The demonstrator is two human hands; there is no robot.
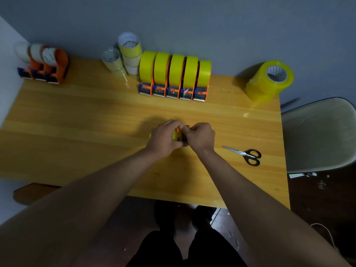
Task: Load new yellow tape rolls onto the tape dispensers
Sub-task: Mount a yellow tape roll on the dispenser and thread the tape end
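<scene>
On the wooden table (77, 120) at frame centre, left hand (163, 139) and right hand (200, 137) curl round a dispenser (178, 135) lying between them, equally near both.

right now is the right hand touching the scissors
Apart. The head view shows bare table between the right hand and the scissors.

Table (77, 122) glossy wood grain; tape rolls (174, 69) smooth yellow plastic; scissors (244, 154) metal blades.
</scene>
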